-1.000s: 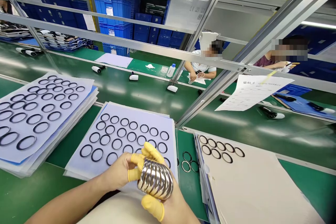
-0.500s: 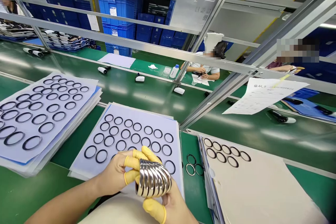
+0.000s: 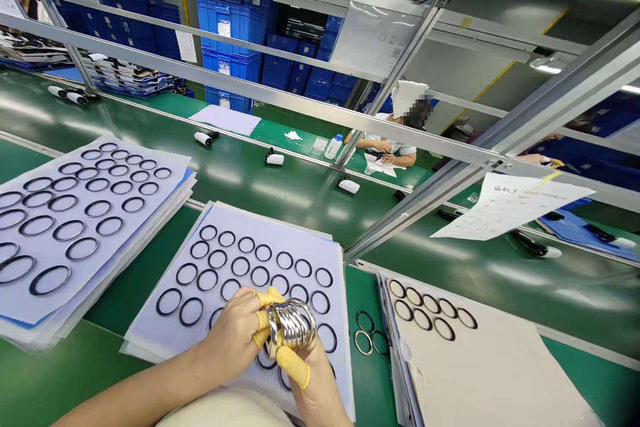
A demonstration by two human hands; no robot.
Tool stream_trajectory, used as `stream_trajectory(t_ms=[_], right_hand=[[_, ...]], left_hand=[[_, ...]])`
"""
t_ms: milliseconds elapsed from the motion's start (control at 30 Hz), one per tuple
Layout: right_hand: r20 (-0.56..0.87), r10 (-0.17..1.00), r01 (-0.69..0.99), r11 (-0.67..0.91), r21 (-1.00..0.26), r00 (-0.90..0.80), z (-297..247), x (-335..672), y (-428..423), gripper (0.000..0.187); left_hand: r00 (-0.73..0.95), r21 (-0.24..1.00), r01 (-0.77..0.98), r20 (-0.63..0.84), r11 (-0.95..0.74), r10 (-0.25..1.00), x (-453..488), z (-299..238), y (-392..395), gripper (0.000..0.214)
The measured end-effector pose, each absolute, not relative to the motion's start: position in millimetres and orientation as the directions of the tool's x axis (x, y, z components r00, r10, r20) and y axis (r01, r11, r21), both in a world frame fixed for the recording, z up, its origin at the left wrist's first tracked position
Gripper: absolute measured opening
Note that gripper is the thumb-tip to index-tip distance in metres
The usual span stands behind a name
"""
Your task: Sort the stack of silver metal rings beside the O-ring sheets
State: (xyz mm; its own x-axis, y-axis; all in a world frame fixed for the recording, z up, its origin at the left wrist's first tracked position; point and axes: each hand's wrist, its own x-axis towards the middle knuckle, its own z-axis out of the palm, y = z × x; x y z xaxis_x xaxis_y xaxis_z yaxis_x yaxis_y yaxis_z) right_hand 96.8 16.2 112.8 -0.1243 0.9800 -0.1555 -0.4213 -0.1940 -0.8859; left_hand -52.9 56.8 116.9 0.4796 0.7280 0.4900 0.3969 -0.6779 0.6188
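Note:
In front of my body, my right hand (image 3: 317, 370) holds a row of shiny metal rings (image 3: 296, 324), its yellow-covered thumb pressed along the near side. My left hand (image 3: 233, 323), also in yellow finger covers, pinches the ring at the left end (image 3: 273, 337), which stands slightly apart from the others. Both hands are above a stack of white sheets (image 3: 280, 230) with dark-edged rings (image 3: 260, 275) laid out in rows. The hands hide part of those rows.
To the left, another sheet stack (image 3: 165, 197) bears many rings. A beige board (image 3: 500, 380) on the right carries several rings, with loose rings (image 3: 363, 341) beside it. Metal frame bars (image 3: 420, 210) cross ahead. White-and-black devices (image 3: 349, 185) lie on the green conveyor (image 3: 300, 193); a co-worker (image 3: 395, 147) sits beyond.
The row of rings has turned and lifted slightly in my hands. Its left-end ring now tilts away from the others in my left fingers. The camera view has shifted a little.

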Motion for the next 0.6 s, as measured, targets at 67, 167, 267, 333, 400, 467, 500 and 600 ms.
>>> stream_trajectory(t_ms=[67, 167, 267, 333, 400, 467, 500, 600], right_hand=[[-0.148, 0.982, -0.394, -0.183, -0.901, -0.117, 103.6, 96.6, 21.1, 0.042], [-0.147, 0.981, -0.360, -0.185, -0.915, -0.130, 92.3, 97.5, 28.2, 0.045], [-0.169, 0.978, -0.347, -0.201, -0.916, -0.120, 86.5, 104.0, 35.9, 0.041], [-0.188, 0.979, -0.334, -0.204, -0.920, -0.081, 83.2, 115.7, 45.0, 0.042], [-0.206, 0.978, -0.292, -0.201, -0.935, -0.014, 76.5, 135.5, 60.9, 0.045], [-0.226, 0.971, -0.211, -0.205, -0.956, 0.079, 64.7, 163.3, 84.3, 0.045], [-0.233, 0.962, -0.153, -0.212, -0.965, 0.138, 57.0, 179.1, 98.2, 0.044], [-0.171, 0.933, 0.048, -0.196, -0.979, 0.316, 30.3, 225.4, 142.4, 0.037]], left_hand=[[0.485, 0.612, 0.447, 0.447, -0.652, 0.752, -51.3, 110.3, 57.3, 0.031], [0.483, 0.619, 0.496, 0.386, -0.609, 0.786, -46.1, 103.3, 58.0, 0.032], [0.422, 0.668, 0.549, 0.296, -0.502, 0.857, -38.7, 98.3, 59.7, 0.032], [0.340, 0.691, 0.589, 0.259, -0.420, 0.904, -34.3, 93.7, 61.0, 0.034], [0.258, 0.698, 0.616, 0.259, -0.365, 0.931, -31.7, 86.2, 61.1, 0.035], [0.203, 0.711, 0.622, 0.257, -0.327, 0.945, -31.6, 75.0, 58.2, 0.037], [0.176, 0.725, 0.618, 0.250, -0.305, 0.952, -32.3, 68.0, 55.1, 0.037], [0.074, 0.787, 0.580, 0.208, -0.212, 0.975, -36.4, 43.7, 38.9, 0.040]])
